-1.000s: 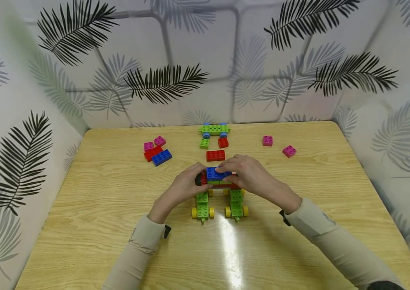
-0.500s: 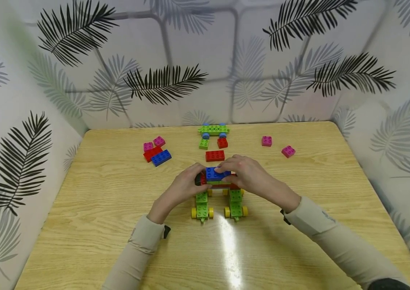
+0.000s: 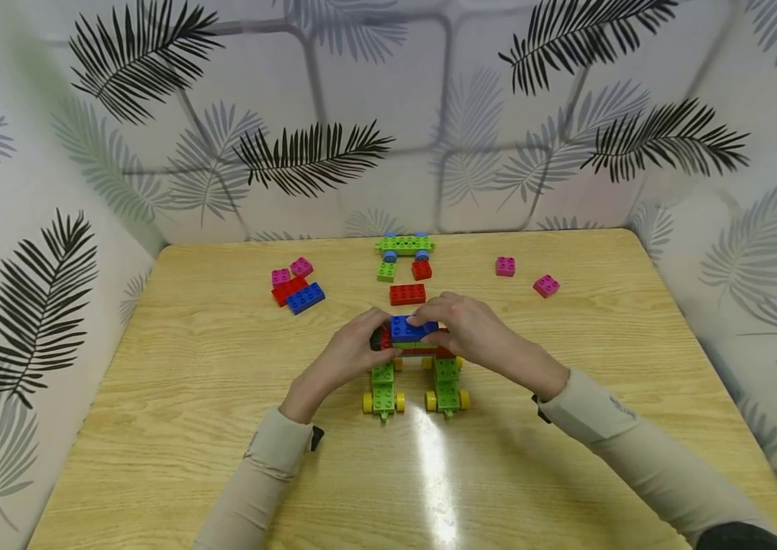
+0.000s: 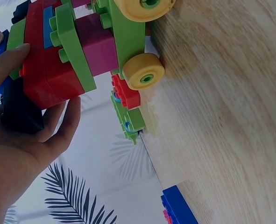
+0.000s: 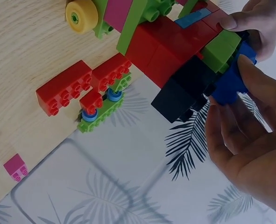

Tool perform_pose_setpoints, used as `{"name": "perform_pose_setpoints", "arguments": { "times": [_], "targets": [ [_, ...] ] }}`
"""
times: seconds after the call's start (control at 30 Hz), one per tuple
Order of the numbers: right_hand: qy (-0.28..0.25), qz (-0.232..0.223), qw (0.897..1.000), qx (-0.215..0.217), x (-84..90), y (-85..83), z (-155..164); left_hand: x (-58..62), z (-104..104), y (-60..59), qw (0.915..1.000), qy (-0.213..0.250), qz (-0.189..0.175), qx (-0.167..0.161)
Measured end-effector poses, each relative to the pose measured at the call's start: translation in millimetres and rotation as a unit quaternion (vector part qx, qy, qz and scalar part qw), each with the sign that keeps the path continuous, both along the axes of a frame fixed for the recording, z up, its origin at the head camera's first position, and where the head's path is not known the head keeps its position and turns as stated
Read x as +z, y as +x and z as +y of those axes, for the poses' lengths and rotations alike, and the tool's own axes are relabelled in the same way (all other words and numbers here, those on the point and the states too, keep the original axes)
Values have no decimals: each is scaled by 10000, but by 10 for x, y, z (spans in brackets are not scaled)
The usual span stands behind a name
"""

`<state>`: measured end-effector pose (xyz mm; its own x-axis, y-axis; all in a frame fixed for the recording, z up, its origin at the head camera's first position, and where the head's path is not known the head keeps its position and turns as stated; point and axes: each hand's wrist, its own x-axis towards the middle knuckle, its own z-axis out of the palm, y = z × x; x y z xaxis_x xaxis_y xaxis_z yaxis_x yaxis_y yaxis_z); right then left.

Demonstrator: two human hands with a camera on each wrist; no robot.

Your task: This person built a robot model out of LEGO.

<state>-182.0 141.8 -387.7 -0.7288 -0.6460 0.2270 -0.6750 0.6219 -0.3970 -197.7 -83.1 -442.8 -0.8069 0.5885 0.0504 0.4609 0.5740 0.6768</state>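
Observation:
A brick model (image 3: 416, 359) stands mid-table on two green chassis with yellow wheels (image 3: 383, 397). A blue brick (image 3: 410, 328) lies on top of it. My left hand (image 3: 376, 330) grips the model's left end; in the left wrist view its thumb and fingers (image 4: 65, 116) clamp the red and black bricks (image 4: 44, 79). My right hand (image 3: 424, 316) holds the blue brick from the right. The right wrist view shows its fingers (image 5: 231, 116) curled round that blue brick (image 5: 229, 81) above the black and red part (image 5: 175, 93).
Behind the model lie a red brick (image 3: 408, 294), small green (image 3: 386, 271) and red (image 3: 421, 270) bricks and a green blue-wheeled plate (image 3: 405, 245). Pink, red and blue bricks (image 3: 297, 286) sit back left, two pink ones (image 3: 506, 266) back right. Leaf-patterned walls enclose the table (image 3: 189, 428).

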Motion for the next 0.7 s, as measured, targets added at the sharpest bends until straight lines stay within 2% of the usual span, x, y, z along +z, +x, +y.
{"name": "perform_pose_setpoints", "arguments": {
  "times": [0.47, 0.7],
  "targets": [
    [324, 151, 9992, -182, -11, 45, -39, 8, 1, 3, 9999, -15, 113, -50],
    [234, 298, 9992, -147, -55, 49, -20, 2, -2, -7, 9997, 14, 210, -92]
  ]
}}
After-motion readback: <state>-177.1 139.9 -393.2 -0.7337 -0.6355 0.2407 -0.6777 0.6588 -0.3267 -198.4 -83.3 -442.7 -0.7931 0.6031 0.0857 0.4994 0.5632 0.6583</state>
